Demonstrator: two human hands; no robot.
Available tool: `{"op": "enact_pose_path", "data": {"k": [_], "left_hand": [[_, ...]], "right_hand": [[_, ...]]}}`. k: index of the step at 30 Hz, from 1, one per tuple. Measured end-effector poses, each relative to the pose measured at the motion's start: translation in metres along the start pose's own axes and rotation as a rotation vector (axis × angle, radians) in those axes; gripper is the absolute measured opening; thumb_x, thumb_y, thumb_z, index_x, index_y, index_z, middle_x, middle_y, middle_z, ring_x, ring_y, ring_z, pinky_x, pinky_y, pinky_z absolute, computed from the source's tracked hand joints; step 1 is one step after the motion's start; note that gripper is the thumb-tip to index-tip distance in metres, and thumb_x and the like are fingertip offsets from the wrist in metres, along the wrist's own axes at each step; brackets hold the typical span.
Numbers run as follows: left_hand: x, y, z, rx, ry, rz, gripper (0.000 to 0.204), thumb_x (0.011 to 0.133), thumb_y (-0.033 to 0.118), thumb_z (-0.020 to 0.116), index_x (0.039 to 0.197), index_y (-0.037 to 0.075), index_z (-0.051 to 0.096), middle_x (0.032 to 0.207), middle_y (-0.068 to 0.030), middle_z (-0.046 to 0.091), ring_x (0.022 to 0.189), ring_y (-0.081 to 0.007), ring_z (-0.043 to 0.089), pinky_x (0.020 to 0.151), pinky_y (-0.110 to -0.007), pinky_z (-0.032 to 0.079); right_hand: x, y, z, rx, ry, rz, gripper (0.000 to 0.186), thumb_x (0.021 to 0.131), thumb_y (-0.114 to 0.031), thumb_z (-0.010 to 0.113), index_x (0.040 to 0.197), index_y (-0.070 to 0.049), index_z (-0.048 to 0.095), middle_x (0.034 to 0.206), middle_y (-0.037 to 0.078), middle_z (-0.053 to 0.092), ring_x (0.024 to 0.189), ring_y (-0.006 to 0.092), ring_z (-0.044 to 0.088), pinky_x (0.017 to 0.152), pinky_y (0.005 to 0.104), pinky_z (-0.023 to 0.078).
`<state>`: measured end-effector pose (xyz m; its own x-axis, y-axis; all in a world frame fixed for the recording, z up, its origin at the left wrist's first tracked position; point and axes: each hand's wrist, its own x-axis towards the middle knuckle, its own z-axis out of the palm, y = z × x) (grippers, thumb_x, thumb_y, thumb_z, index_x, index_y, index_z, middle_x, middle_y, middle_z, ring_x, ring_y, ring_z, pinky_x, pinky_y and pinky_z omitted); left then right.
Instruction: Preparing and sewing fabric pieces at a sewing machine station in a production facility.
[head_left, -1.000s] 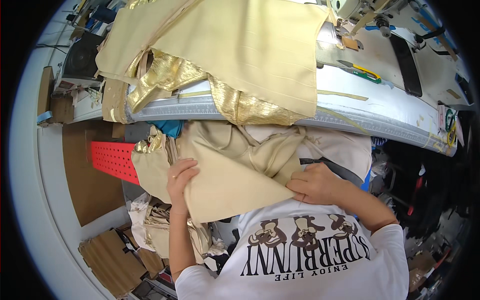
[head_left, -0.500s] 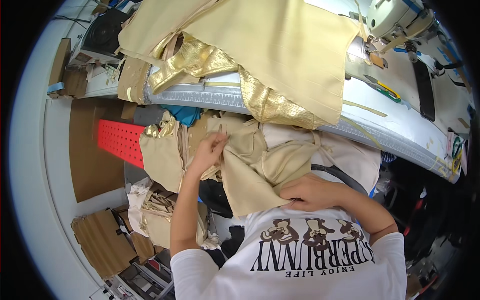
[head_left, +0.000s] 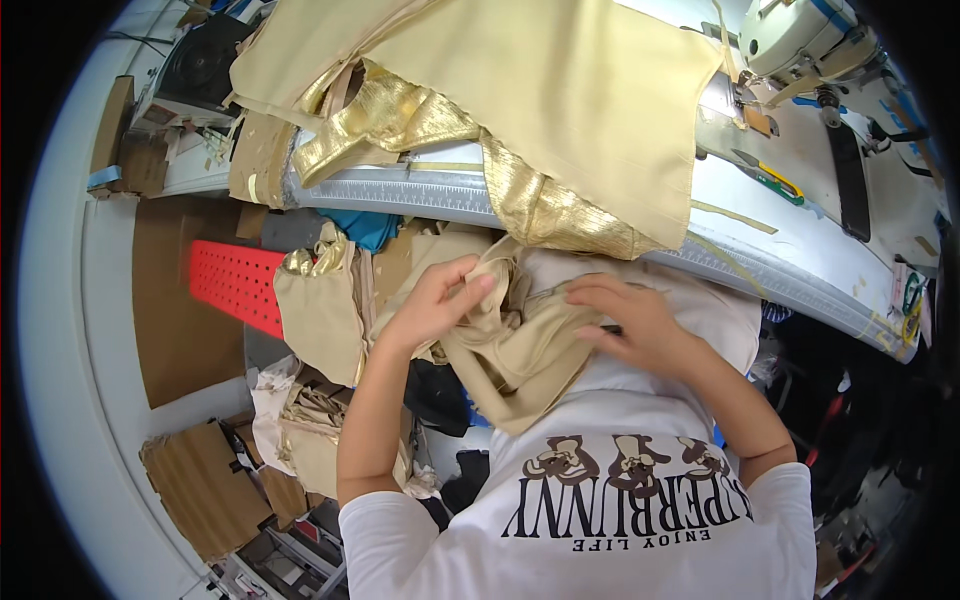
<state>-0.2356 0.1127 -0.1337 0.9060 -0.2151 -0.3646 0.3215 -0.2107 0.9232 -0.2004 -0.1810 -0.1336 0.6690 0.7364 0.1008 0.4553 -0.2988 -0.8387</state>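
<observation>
A beige fabric piece [head_left: 525,375] lies bunched and folded across my lap, in front of the table edge. Thumb and fingers of my left hand [head_left: 440,305] pinch a gathered part of it at the upper left. My right hand [head_left: 640,325] rests at the fabric's right side with its fingers and thumb apart, and no grip shows there. Above both hands, a large pale yellow fabric sheet [head_left: 560,110] covers the table and overhangs its edge. Crinkled gold fabric [head_left: 545,210] shows beneath that sheet.
At the upper right stands a sewing machine [head_left: 795,45], with yellow-and-green handled snips [head_left: 775,180] and a black phone [head_left: 852,185] nearby. A red perforated panel [head_left: 235,285] sits left, beside stacked beige fabric [head_left: 320,320]. Cardboard boxes [head_left: 205,490] stand lower left.
My right hand has let go of the fabric's lower corner and moved up, its fingers spreading. My left hand has shifted slightly right, and the fabric is now more bunched.
</observation>
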Motion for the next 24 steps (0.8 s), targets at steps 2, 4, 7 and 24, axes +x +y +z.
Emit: {"op": "enact_pose_path", "data": {"k": [2,4,7,24], "left_hand": [[-0.023,0.036,-0.004,0.213,-0.045,0.079,0.024,0.099,0.023,0.057,0.103,0.001,0.063,0.081,0.0034,0.056,0.076,-0.0061,0.048,0.067,-0.022,0.041],[-0.046,0.064,-0.008,0.124,-0.029,0.160,0.022,0.098,0.020,0.057,0.106,0.001,0.064,0.089,0.0003,0.060,0.082,-0.0075,0.053,0.073,-0.022,0.044],[-0.072,0.083,-0.006,-0.154,0.214,0.336,0.026,0.096,0.019,0.058,0.112,-0.002,0.062,0.103,-0.0079,0.064,0.091,-0.0135,0.060,0.081,-0.026,0.048],[-0.067,0.019,0.029,-0.379,0.470,-0.077,0.029,0.104,0.031,0.048,0.104,0.006,0.063,0.077,0.0021,0.059,0.057,-0.0041,0.046,0.050,-0.020,0.037]], "right_hand": [[0.010,-0.004,0.014,0.009,-0.037,0.001,0.040,0.087,-0.034,0.068,0.114,-0.005,0.063,0.114,0.013,0.063,0.096,0.0310,0.064,0.081,0.0412,0.052],[0.013,-0.005,0.022,-0.063,-0.127,0.053,0.038,0.086,-0.031,0.069,0.114,-0.007,0.063,0.112,0.011,0.064,0.095,0.0311,0.064,0.079,0.0420,0.052],[0.012,-0.001,0.022,-0.152,-0.322,0.090,0.033,0.082,-0.026,0.071,0.110,-0.010,0.064,0.105,0.008,0.064,0.090,0.0313,0.064,0.075,0.0432,0.050],[-0.072,0.001,-0.055,-0.452,-0.331,0.364,0.021,0.075,-0.023,0.077,0.087,-0.008,0.070,0.095,0.007,0.066,0.078,0.0293,0.064,0.069,0.0391,0.049]]}}
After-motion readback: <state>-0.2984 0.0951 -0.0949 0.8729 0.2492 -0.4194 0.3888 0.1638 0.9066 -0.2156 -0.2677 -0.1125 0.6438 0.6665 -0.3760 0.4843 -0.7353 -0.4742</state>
